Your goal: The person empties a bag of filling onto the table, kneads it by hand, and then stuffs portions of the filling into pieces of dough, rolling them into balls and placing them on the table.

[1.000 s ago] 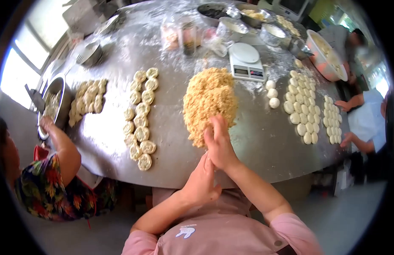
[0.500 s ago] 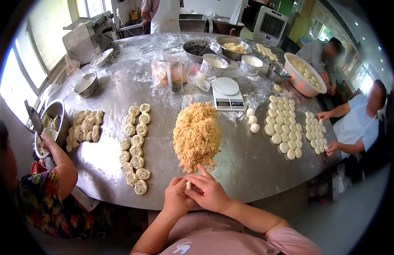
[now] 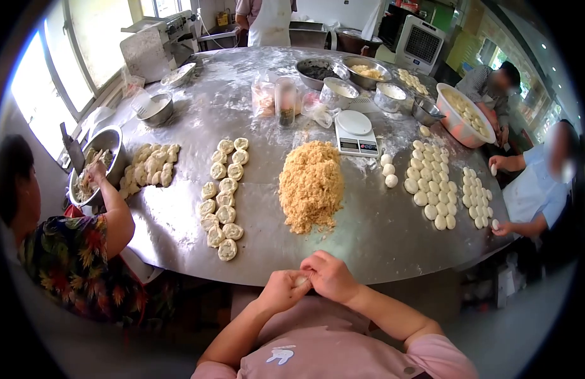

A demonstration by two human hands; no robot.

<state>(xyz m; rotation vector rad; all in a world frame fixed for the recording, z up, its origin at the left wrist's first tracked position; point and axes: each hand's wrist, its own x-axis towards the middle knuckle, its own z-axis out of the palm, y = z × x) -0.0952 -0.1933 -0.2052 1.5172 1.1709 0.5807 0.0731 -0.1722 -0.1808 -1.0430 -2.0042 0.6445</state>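
At the table's near edge, my left hand (image 3: pixel 282 292) is closed around a small piece of pale dough (image 3: pixel 300 281), most of it hidden by the fingers. My right hand (image 3: pixel 331 276) meets it from the right, fingers curled and pinching at the dough's edge. Just beyond both hands lies a heap of crumbly, golden-tan filling (image 3: pixel 311 186). Two rows of round, filled dough pieces (image 3: pixel 225 215) run along the left of the heap. Three smooth dough balls (image 3: pixel 388 170) sit to its right, below a digital kitchen scale (image 3: pixel 357 134).
On the left, a person's hand is in a metal bowl (image 3: pixel 119 155) beside piled dough (image 3: pixel 150 165). Flattened dough rounds (image 3: pixel 431 183) cover the right side, where another person handles dough. Bowls (image 3: pixel 310 81), a jar (image 3: pixel 285 104) and a pink tub (image 3: pixel 457 120) stand farther back.
My hands have drawn slightly away from the filling heap. My right fingers, spread before, are now curled in on the dough. The whole view has shifted, the table sliding right and up.
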